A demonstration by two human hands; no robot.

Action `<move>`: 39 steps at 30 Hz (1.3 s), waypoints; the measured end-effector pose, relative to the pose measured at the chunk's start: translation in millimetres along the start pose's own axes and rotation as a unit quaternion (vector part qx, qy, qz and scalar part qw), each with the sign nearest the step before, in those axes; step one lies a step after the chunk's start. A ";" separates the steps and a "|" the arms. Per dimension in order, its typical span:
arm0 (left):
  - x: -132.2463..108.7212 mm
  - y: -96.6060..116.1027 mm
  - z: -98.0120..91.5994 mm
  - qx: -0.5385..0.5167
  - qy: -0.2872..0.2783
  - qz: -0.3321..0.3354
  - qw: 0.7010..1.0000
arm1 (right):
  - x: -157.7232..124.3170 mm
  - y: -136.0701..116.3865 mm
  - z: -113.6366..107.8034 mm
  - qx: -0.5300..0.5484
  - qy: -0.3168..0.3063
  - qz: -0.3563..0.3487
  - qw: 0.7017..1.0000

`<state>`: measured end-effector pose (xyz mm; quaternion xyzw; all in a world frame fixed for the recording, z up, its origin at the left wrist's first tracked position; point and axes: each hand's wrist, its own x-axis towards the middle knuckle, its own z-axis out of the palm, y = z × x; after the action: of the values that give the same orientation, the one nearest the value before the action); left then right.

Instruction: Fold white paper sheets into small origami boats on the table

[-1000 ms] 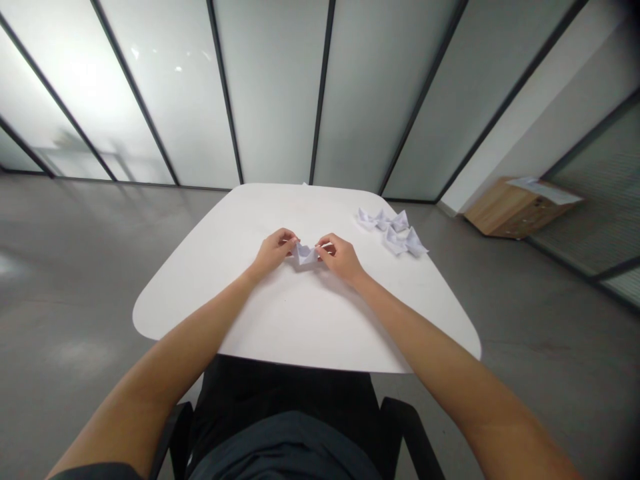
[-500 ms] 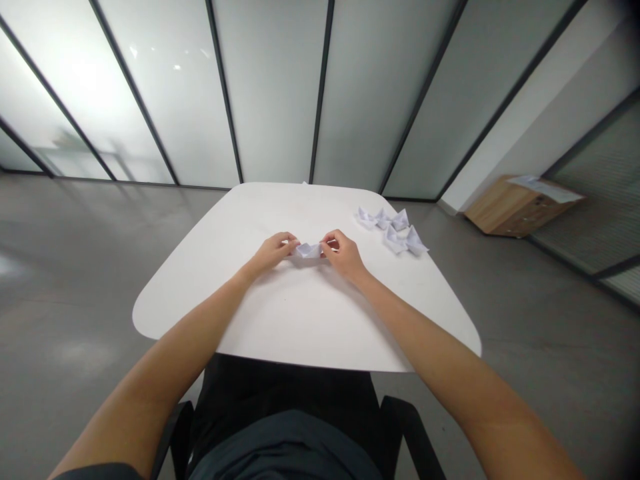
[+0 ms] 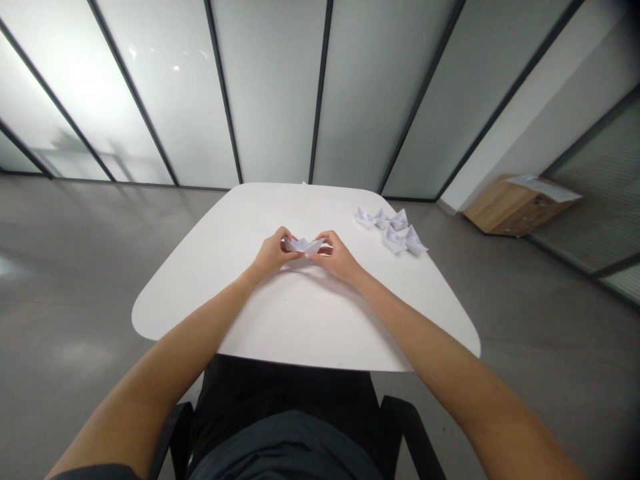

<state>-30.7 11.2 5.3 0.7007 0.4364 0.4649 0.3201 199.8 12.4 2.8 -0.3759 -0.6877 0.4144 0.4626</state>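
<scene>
A small white folded paper boat (image 3: 303,246) is held between my two hands above the middle of the table. My left hand (image 3: 275,250) grips its left end, thumb along the near side and fingers behind. On the other end, my right hand (image 3: 337,255) pinches it the same way, thumb in front. The boat's pointed ends tilt up, with a small peak in its centre. Parts of both ends are hidden by my fingers.
Several white folded paper boats (image 3: 395,239) stand grouped near the right edge of the white table (image 3: 295,320). A wooden cabinet (image 3: 517,207) with papers on top is beyond at the right. Frosted glass panels (image 3: 270,93) line the back. Chair armrests (image 3: 413,427) flank my lap.
My hands have shifted from pinching the boat's tips to gripping its sides, thumbs now in front. The boat has moved slightly left and up.
</scene>
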 end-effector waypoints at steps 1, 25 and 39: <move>-0.2 0.1 0.3 0.004 -0.001 0.003 1.000 | -0.4 0.5 0.7 -0.002 -0.005 0.005 1.000; -2.4 11.7 2.5 -0.001 0.018 -0.002 1.000 | -0.1 0.0 4.4 -0.036 0.058 -0.048 0.997; 2.5 -1.5 -5.8 0.035 0.029 -0.005 0.999 | 1.4 3.4 -8.0 -0.115 0.013 -0.028 0.993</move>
<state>-36.1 14.3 7.1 0.6952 0.4653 0.4680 0.2850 207.4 16.7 2.0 -0.4125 -0.7352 0.3147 0.4363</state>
